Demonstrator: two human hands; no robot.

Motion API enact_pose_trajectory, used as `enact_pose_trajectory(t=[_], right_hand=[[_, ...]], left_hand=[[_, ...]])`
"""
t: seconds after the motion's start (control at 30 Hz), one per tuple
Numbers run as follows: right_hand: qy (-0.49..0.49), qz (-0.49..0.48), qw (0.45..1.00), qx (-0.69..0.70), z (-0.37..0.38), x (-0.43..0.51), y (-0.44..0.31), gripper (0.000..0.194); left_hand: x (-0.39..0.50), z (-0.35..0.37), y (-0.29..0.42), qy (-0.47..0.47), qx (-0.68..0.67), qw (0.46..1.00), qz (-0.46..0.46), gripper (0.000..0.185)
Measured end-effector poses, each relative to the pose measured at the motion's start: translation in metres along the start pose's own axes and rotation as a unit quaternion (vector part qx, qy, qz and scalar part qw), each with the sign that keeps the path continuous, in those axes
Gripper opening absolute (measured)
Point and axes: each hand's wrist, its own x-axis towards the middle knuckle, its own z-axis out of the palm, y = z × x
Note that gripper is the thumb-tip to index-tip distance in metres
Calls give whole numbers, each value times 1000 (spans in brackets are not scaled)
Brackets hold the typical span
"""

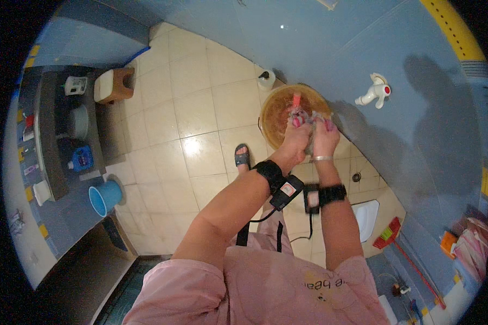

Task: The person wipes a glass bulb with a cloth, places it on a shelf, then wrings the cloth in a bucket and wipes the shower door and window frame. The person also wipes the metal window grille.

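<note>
Over an amber plastic basin (274, 109), both my hands grip a bunched grey and pink cloth (297, 113). My left hand (297, 136) is closed around its left part. Close beside it, my right hand (325, 136) clasps the right part. A red strip (296, 100) shows just beyond the cloth; whether it is part of it I cannot tell. The fingers and folds blur together, and my hands hide much of the cloth. A white pump bottle (266, 80) stands by the basin's far left rim.
A white tap (376, 91) juts from the blue wall at right. A floor drain (356, 177), a white squat-toilet edge (365, 219) and a red broom (388, 233) are nearer right. Leftward are a blue bucket (105, 198), a stool (114, 85) and a shelf (49, 134).
</note>
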Motion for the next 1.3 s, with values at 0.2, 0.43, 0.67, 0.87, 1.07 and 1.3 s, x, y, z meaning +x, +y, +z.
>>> enact_pose_trajectory(t=[0.2, 0.43, 0.67, 0.87, 1.07, 1.3], right_hand=[[45, -110, 983, -140, -27, 30, 44, 57], [-267, 5, 957, -114, -70, 2, 27, 83], [-281, -12, 958, -51, -56, -19, -3, 69], [-344, 113, 931, 38, -80, -69, -52, 64], [-109, 42, 986, 120, -24, -43, 9, 38], [-16, 93, 980, 173, -26, 6, 63, 37]], left_hand=[[-16, 11, 18, -47, 102, 993, -34, 38], [-18, 3, 30, -212, 41, 955, -203, 63], [-1, -16, 10, -105, 29, 979, -174, 95], [20, -36, 3, -72, -183, 961, -195, 71], [10, -44, -23, -151, 75, 980, 102, 28], [2, -23, 1, -94, -77, 984, -129, 20]])
